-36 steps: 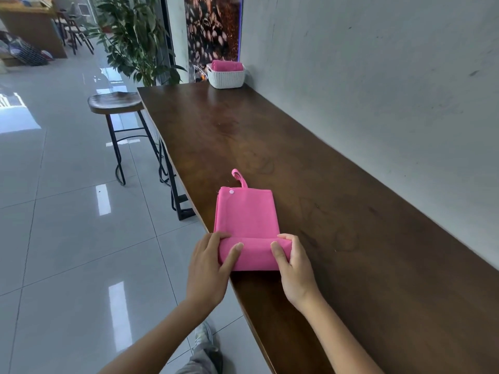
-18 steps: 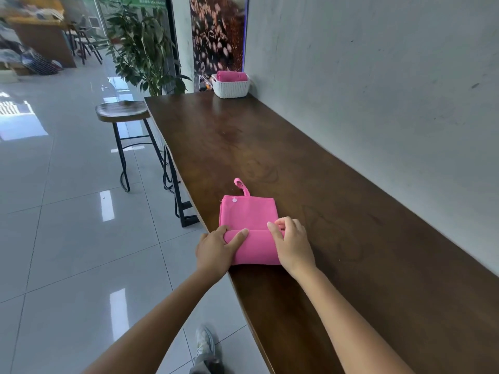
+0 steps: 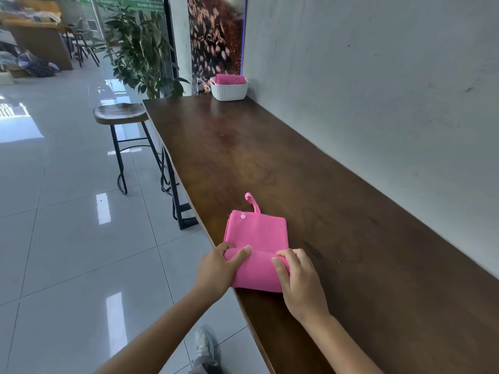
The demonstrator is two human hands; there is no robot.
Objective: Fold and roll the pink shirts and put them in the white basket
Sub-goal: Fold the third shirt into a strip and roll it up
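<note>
Near edge of the long dark wooden counter (image 3: 337, 184): folded pink shirt (image 3: 258, 233), near end turned up into a thick roll, flat far part carrying a small white snap and a loop sticking out. Left hand (image 3: 218, 271) gripping the roll's left end, thumb on top, fingers curled round behind. Right hand (image 3: 299, 279) gripping the right end, fingers curled over it. Far end, against the wall: white basket (image 3: 229, 90) holding rolled pink fabric. Beside the counter: wooden stool (image 3: 120, 114), leafy plant (image 3: 143, 49) beyond.
</note>
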